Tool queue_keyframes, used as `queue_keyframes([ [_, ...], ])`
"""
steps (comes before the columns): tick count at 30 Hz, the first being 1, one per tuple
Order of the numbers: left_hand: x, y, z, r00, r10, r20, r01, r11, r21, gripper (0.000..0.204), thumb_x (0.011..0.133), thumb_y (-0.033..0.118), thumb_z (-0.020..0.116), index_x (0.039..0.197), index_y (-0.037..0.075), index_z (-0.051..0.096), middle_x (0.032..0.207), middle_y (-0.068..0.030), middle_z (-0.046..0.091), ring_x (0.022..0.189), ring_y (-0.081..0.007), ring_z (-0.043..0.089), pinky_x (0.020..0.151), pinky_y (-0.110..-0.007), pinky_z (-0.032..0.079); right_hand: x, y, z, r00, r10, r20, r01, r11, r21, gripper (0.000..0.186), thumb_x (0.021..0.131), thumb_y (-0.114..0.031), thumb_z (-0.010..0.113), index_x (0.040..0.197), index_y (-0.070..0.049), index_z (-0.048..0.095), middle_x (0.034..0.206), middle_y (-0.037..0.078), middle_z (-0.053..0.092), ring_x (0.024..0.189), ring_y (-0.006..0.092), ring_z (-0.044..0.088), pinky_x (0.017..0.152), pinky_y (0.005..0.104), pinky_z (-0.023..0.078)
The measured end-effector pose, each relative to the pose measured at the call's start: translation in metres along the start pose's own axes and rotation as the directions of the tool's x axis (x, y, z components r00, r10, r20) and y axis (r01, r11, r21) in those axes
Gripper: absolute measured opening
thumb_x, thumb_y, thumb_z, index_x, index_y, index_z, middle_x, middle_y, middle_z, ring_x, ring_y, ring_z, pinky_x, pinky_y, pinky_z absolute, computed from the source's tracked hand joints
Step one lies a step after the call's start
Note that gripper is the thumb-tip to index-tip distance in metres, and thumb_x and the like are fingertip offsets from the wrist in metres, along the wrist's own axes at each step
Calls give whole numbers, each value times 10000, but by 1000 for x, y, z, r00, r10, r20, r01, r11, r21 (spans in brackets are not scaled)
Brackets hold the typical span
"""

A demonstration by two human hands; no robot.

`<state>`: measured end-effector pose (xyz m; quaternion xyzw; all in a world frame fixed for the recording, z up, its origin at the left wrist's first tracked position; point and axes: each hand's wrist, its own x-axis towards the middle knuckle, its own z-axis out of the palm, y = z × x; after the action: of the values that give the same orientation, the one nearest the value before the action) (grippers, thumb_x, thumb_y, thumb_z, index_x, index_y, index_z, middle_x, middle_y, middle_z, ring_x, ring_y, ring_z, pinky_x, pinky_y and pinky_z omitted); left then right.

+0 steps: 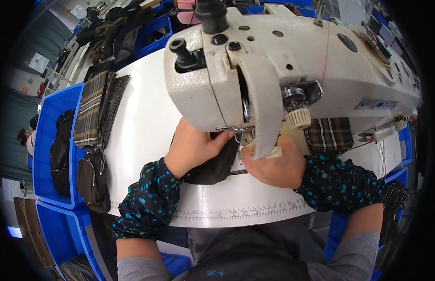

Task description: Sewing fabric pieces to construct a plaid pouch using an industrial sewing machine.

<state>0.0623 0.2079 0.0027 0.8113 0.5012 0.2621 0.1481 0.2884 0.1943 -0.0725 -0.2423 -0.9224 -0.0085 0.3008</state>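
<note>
Both hands are at the needle area of a white sewing machine [208, 93]. My left hand [191, 147] is on a dark fabric piece [210, 168] on the white table, its thumb reaching to the metal presser foot [238, 135]. Its other fingers are partly hidden behind the fabric and machine head. On the right of the foot, my right hand [280, 168] is closed, thumb and fingertips together beside the needle plate [246, 139]. Part of it is behind the machine's pale guard, and what it pinches is too small to make out.
Plaid fabric pieces [90, 112] are stacked at the table's left edge, above a dark zippered pouch [93, 182]. Blue bins [45, 140] stand left of the table. Another plaid piece [328, 135] lies under the machine arm. A ruler strip [236, 214] runs along the front edge.
</note>
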Motion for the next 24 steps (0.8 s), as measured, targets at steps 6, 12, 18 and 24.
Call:
queue_keyframes([
  [6, 0, -5, 4, 999, -35, 6, 35, 999, 5, 284, 753, 174, 785, 1009, 64, 732, 935, -175, 710, 875, -407, 655, 774, -454, 528, 9, -4, -11, 999, 32, -14, -31, 998, 63, 22, 764, -132, 684, 771, -115, 671, 617, 46, 541, 536, 234, 594, 469, 366, 459],
  [12, -10, -34, 20, 996, -86, 26, 86, 996, -20, 281, 780, 176, 784, 1005, 31, 700, 913, -142, 713, 837, -302, 674, 748, -396, 534, 21, -9, -40, 1000, -17, -4, 16, 999, -34, 54, 791, -162, 640, 812, -113, 633, 651, 40, 561, 577, 222, 616, 478, 351, 461],
  [18, -15, 2, 0, 993, -112, 34, 104, 977, 187, 322, 745, 88, 800, 1020, -27, 678, 945, -183, 709, 871, -320, 682, 768, -410, 528, 23, -12, -39, 999, -10, -39, 9, 999, -40, 210, 842, -164, 601, 1032, -97, 661, 635, 47, 571, 560, 234, 626, 470, 371, 471],
  [24, -59, 77, -87, 766, 446, -462, -423, 892, 159, 213, 799, 69, 741, 975, -37, 686, 820, -116, 694, 720, -289, 637, 663, -365, 495, 20, -9, -23, 996, -65, -68, 67, 997, 40, 129, 763, -127, 611, 829, -16, 622, 663, 93, 590, 560, 256, 638, 457, 391, 473],
])
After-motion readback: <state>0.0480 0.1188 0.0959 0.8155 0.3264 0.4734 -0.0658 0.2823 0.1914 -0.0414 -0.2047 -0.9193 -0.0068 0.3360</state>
